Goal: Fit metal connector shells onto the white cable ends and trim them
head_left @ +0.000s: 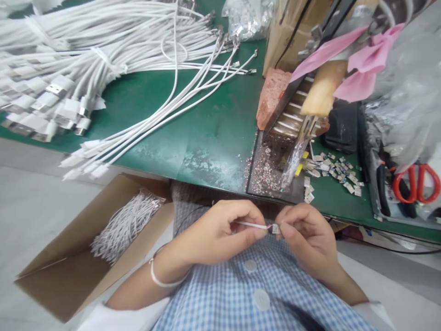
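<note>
Close to my body, just off the table's front edge, a white cable point(253, 225) runs between my two hands. My left hand point(223, 232) pinches it near its end, thumb below and fingers curled over. At that end, thin coloured wires lead into a small metal connector point(275, 228). The fingertips of my right hand point(306, 234) are closed on the connector's far side. Most of the cable is hidden behind my left hand.
Bundled white cables point(113, 59) cover the back left of the green table point(213, 133). A soldering iron point(320, 87) leans over a dark tray point(265, 184). Several small connectors point(341, 172) and red-handled scissors point(416, 184) lie right. A cardboard box point(62, 276) holds white cables.
</note>
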The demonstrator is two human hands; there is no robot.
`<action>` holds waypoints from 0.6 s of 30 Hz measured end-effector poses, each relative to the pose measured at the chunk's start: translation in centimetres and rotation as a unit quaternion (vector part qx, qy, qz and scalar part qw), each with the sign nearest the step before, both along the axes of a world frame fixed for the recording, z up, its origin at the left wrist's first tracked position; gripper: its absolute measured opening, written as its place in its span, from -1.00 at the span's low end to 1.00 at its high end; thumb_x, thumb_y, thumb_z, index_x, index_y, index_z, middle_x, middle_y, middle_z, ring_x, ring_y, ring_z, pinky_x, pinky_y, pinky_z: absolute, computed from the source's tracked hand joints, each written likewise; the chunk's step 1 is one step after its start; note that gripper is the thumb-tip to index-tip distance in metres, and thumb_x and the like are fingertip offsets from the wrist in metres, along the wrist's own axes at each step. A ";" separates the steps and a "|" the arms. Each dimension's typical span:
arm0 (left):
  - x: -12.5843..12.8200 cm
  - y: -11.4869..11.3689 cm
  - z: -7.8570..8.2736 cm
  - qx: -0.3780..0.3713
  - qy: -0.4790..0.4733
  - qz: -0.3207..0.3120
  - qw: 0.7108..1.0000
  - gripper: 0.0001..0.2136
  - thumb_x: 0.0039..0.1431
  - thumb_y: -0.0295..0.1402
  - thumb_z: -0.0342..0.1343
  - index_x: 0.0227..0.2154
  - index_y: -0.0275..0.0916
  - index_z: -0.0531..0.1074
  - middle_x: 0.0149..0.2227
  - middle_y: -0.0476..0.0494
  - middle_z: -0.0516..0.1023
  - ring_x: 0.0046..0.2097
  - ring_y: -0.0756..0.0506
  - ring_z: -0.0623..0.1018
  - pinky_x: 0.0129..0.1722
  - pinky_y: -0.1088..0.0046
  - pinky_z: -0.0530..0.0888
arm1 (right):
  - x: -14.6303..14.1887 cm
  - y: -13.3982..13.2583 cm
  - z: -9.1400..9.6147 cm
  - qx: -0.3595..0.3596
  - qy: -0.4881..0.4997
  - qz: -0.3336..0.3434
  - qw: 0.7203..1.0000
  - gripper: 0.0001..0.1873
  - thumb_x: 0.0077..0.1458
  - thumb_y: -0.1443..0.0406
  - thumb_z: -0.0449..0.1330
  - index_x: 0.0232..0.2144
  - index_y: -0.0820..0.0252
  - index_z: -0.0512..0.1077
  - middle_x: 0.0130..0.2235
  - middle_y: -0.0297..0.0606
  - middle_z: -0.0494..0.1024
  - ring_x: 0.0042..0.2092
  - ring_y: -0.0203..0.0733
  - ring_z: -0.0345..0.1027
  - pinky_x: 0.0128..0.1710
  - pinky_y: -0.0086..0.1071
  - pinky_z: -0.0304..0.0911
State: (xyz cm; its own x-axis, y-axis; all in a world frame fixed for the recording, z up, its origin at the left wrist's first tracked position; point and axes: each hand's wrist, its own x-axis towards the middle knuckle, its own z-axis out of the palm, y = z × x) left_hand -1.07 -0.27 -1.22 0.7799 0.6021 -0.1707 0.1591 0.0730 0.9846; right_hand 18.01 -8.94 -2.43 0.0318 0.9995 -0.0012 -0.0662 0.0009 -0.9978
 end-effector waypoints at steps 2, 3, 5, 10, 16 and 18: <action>0.1 0.0 0.0 -0.010 -0.009 0.011 1.000 -0.86 0.24 -0.35 0.14 -0.38 -0.32 0.46 -0.47 -0.01 0.47 -0.47 0.07 0.36 -0.48 0.60 0.31 | 0.0 0.0 0.0 0.005 0.008 -0.009 1.000 -0.98 0.28 0.31 0.18 -0.25 0.07 0.40 -0.41 -0.37 0.45 -0.44 -0.34 0.31 -0.46 -0.50 0.27; 0.2 -0.1 -0.1 -0.018 -0.011 0.017 1.000 -0.86 0.23 -0.35 0.14 -0.38 -0.32 0.46 -0.48 -0.01 0.46 -0.48 0.07 0.35 -0.49 0.60 0.31 | 0.0 0.0 0.0 0.010 0.009 -0.011 1.000 -0.99 0.27 0.31 0.19 -0.24 0.07 0.41 -0.40 -0.36 0.46 -0.43 -0.33 0.32 -0.45 -0.49 0.28; 0.4 -0.2 -0.1 -0.037 -0.013 0.028 0.999 -0.85 0.23 -0.35 0.14 -0.39 -0.32 0.46 -0.49 0.00 0.45 -0.49 0.07 0.34 -0.51 0.60 0.29 | 0.0 0.0 0.0 0.020 0.007 -0.014 1.000 -0.98 0.26 0.31 0.20 -0.23 0.08 0.42 -0.39 -0.34 0.48 -0.43 -0.32 0.34 -0.45 -0.48 0.31; 0.5 -0.2 0.0 -0.069 -0.008 0.038 0.997 -0.83 0.22 -0.32 0.15 -0.40 -0.33 0.45 -0.53 0.03 0.38 -0.51 0.08 0.28 -0.53 0.60 0.25 | 0.0 0.3 0.2 0.036 -0.006 -0.016 0.999 -0.96 0.25 0.33 0.21 -0.23 0.10 0.43 -0.39 -0.34 0.49 -0.44 -0.33 0.36 -0.47 -0.50 0.34; 0.5 -0.2 -0.2 -0.078 -0.011 0.045 0.996 -0.84 0.23 -0.32 0.14 -0.39 -0.33 0.45 -0.54 0.05 0.35 -0.51 0.08 0.26 -0.53 0.60 0.23 | 0.0 0.5 0.3 0.041 -0.013 -0.024 0.999 -0.97 0.25 0.32 0.21 -0.23 0.10 0.44 -0.39 -0.34 0.49 -0.42 -0.32 0.38 -0.45 -0.48 0.36; 0.5 -0.3 -0.2 -0.082 -0.015 0.045 0.996 -0.84 0.21 -0.32 0.15 -0.38 -0.33 0.45 -0.53 0.04 0.37 -0.50 0.08 0.28 -0.52 0.60 0.25 | 0.0 0.5 0.3 0.042 -0.013 -0.028 0.999 -0.96 0.25 0.34 0.20 -0.23 0.11 0.44 -0.39 -0.34 0.49 -0.41 -0.33 0.38 -0.44 -0.49 0.36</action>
State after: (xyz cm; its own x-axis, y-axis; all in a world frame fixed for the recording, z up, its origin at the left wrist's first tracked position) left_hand -0.55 -0.55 -1.39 0.7303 0.6360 -0.2492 0.1147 0.2454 0.9626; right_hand 17.99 -8.45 -2.12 0.0874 0.9927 0.0833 -0.0378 0.0868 -0.9955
